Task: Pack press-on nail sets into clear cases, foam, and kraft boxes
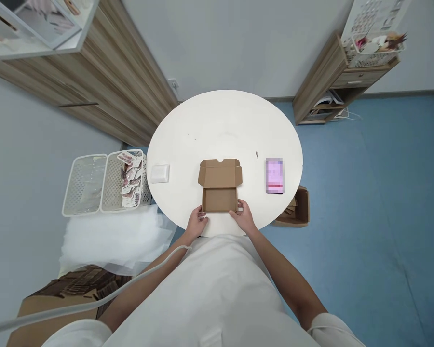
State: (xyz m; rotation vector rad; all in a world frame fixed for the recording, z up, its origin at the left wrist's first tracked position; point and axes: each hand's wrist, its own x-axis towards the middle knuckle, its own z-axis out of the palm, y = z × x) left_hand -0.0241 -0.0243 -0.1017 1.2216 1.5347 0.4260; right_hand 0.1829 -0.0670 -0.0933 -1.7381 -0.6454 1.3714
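Box [220,200] lies open by the bench's [226,120] near edge, long axis running left to right, lid [220,176] toward the far edge. It sits between two hands, neither clearly nearer: the right hand [243,219] pinches its near right corner; the left hand [196,224] touches the near left, whether pinching I can't tell.
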